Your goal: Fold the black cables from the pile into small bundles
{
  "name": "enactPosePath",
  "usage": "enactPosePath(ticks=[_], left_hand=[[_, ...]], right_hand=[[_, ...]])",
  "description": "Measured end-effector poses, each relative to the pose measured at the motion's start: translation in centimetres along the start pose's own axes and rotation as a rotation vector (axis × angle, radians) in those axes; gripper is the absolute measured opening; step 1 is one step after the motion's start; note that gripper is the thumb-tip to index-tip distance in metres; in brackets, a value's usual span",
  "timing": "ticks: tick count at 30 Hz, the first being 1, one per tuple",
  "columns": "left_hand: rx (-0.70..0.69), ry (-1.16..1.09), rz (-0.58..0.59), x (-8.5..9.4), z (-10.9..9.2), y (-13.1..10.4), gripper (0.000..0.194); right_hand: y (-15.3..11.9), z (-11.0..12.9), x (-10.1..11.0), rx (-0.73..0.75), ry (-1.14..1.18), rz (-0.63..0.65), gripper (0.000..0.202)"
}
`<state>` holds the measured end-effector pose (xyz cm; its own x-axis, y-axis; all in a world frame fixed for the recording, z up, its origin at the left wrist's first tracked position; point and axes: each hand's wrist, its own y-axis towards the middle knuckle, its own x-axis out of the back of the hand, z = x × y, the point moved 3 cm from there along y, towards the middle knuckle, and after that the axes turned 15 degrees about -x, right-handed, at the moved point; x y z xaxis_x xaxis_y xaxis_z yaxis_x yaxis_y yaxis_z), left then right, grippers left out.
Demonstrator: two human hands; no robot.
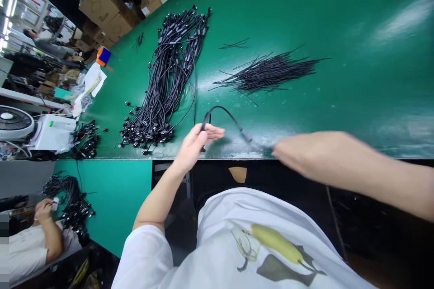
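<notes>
My left hand [194, 146] is at the table's near edge, its thumb pressing a black cable [224, 108] against the fingers, which stretch out to the right. From there the cable arcs up and over, down to a grey sleeve-like part [246, 136]. Its far end runs to the fingertips of my right hand [298, 153], which is smeared by motion and seems to pinch it. Left of my hands lies a large bundle of black cables [166, 72] with plugs at both ends. Beyond my hands is a pile of thin black ties [271, 72].
The green table [356, 76] stretches far forward and right. A few loose ties [235, 44] lie apart. At left are an orange-and-blue object [103, 56], a fan [15, 119] and more cables [90, 140]. Cardboard boxes [101, 4] stand beyond. Another person [44, 235] sits at lower left.
</notes>
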<state>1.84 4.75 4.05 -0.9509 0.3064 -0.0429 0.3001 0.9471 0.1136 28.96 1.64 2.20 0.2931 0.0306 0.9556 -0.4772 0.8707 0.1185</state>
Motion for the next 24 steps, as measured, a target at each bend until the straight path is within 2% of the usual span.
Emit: enactPosePath(ticks=[2, 3, 5, 6, 8, 10, 12, 14, 15, 18, 22, 24], left_hand=[[-0.052, 0.107, 0.139, -2.4, 0.1, -0.1, 0.034], [-0.049, 0.115, 0.217, -3.5, 0.2, -0.3, 0.034], [-0.003, 0.025, 0.316, -4.8, 0.4, -0.7, 0.035], [0.017, -0.056, 0.315, -5.1, 0.4, -0.8, 0.035], [0.040, -0.216, 0.221, -5.1, 0.4, -0.6, 0.034], [0.061, -0.326, 0.091, -4.9, 0.5, -0.2, 0.033], [0.091, -0.375, 0.016, -5.1, 1.0, 0.1, 0.034], [0.127, -0.378, 0.022, -5.6, 1.9, 0.1, 0.038], [0.148, -0.374, 0.046, -5.9, 2.4, 0.0, 0.040], [0.198, -0.365, 0.048, -6.9, 3.7, -0.5, 0.047], [0.154, -0.346, -0.152, -6.6, 4.2, -0.6, 0.051], [0.134, -0.280, -0.149, -6.2, 4.3, -0.6, 0.052]], right_hand=[[1.0, 3.4, 1.1, 0.171, 0.128, 0.063, 0.027], [1.8, 4.2, 1.8, 0.197, 0.201, 0.077, 0.027], [3.4, 3.9, 2.7, 0.111, 0.362, 0.061, 0.027], [4.1, 3.3, 2.8, 0.037, 0.469, 0.034, 0.026], [5.1, 1.9, 2.3, -0.147, 0.756, -0.064, 0.022], [5.3, 1.2, 0.4, -0.338, 1.087, -0.148, 0.035], [5.2, 1.8, -2.1, -0.493, 1.407, -0.089, 0.045], [5.0, 2.9, -4.1, -0.625, 1.666, 0.016, 0.047], [4.9, 3.4, -4.6, -0.693, 1.763, 0.029, 0.048], [4.8, 4.2, -4.7, -0.809, 1.928, -0.047, 0.051], [4.8, 5.2, -5.1, -0.756, 1.996, -0.038, 0.045], [4.5, 5.6, -5.9, -0.735, 1.904, -0.076, 0.040]])
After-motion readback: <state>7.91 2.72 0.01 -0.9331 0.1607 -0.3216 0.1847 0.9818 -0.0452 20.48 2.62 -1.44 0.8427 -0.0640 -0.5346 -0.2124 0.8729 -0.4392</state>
